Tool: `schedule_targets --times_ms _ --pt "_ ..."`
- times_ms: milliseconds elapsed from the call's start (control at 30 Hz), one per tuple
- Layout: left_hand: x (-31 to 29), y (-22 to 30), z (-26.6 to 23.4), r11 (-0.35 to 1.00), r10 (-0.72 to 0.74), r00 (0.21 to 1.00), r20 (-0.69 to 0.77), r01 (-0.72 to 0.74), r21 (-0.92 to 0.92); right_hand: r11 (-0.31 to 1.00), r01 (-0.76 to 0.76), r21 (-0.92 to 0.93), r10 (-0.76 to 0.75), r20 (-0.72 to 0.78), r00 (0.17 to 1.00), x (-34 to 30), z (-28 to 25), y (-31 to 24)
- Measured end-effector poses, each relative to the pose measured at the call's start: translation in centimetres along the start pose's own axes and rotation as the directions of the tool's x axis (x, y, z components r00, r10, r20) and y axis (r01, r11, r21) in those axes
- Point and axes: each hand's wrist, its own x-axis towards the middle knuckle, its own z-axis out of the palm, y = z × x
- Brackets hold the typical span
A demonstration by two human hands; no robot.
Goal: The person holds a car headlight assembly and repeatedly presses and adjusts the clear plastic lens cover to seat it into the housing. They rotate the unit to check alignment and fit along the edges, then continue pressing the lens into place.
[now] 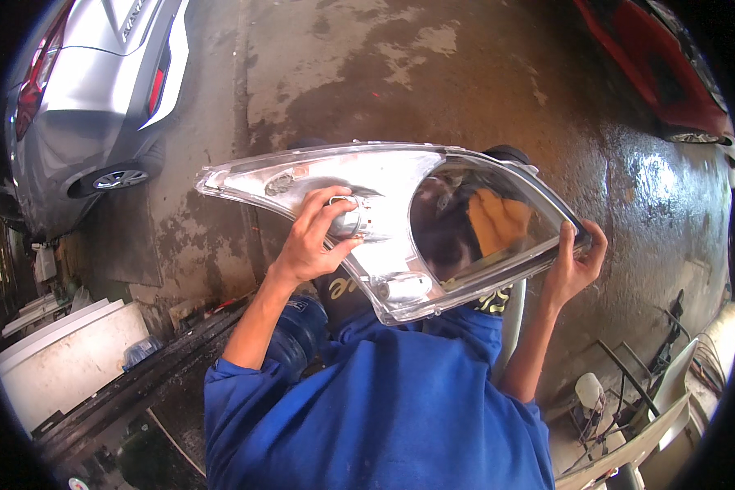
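Note:
A large car headlight [384, 184], silver inside with a clear rim, is held across in front of me above my lap. It tapers to a point at the left. My left hand [309, 245] is closed on its left part, fingers curled over a grey round piece [347, 219] and thumb at the lower edge. My right hand [578, 265] pinches the dark right end between thumb and fingers. Through the wide opening on the right half, dark and orange-yellow patches [498, 220] show. A small silver cylinder [404, 286] sits near the bottom corner.
A silver-grey car [98, 90] stands at the far left, a red car [653, 65] at the far right. A blue water jug [298, 331] is close by my left forearm. White panels [73, 359] lie left; wires and frame parts [629, 400] lie right on the wet floor.

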Motion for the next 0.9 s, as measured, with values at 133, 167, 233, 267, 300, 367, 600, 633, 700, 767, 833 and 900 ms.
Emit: schedule_targets --times_ms 133,167,233,267,300,367,600,633,700,767,833,900 --pt "-0.1 0.0 -0.1 1.0 0.01 1.0 0.012 -0.01 0.001 0.994 0.103 -0.032 -0.103 -0.024 0.994 -0.1 0.3 0.0" --pt "-0.1 -0.1 0.1 1.0 0.01 1.0 0.016 -0.009 -0.003 0.99 0.137 -0.023 -0.138 -0.048 0.989 -0.1 0.3 -0.1" --pt "-0.1 -0.2 0.1 1.0 0.012 1.0 0.02 -0.012 -0.01 0.989 0.149 0.003 -0.148 -0.044 0.988 0.1 0.4 -0.2" --pt "-0.1 -0.3 0.0 1.0 0.016 1.0 0.02 -0.016 -0.016 0.988 0.155 0.014 -0.155 -0.045 0.987 0.1 0.3 -0.1" --pt "-0.1 -0.3 0.0 1.0 0.021 1.0 0.02 -0.02 -0.021 0.993 0.12 0.019 -0.12 -0.029 0.992 0.2 0.2 -0.1" --pt "0.0 -0.2 0.0 1.0 0.002 0.999 0.034 -0.001 -0.015 0.998 0.053 0.03 -0.053 -0.002 0.999 0.4 0.0 -0.2" --pt "-0.1 0.1 0.1 0.997 0.036 0.998 0.048 -0.039 0.062 0.972 0.008 -0.235 -0.016 -0.034 0.999 -0.8 0.7 -1.6" --pt "-0.1 0.2 0.1 0.997 0.036 0.998 0.046 -0.039 0.069 0.975 -0.008 -0.221 -0.01 -0.08 0.997 -1.1 1.0 -1.7" --pt "-0.1 0.2 0.0 0.996 0.047 0.997 0.059 -0.051 0.074 0.983 -0.033 -0.183 0.002 -0.168 0.986 -1.8 2.2 -2.5" --pt "-0.2 0.1 0.0 0.994 0.059 0.996 0.071 -0.065 0.086 0.993 -0.086 -0.075 0.073 -0.167 0.983 -1.9 2.4 -2.4" --pt "-0.2 0.0 0.0 0.992 0.073 0.995 0.069 -0.08 0.099 0.995 -0.086 -0.042 0.079 -0.143 0.987 -1.8 2.3 -1.8" --pt "-0.3 0.0 0.0 0.989 0.081 0.995 0.064 -0.088 0.12 0.993 -0.105 -0.045 0.098 -0.137 0.986 -1.6 2.3 -1.6"
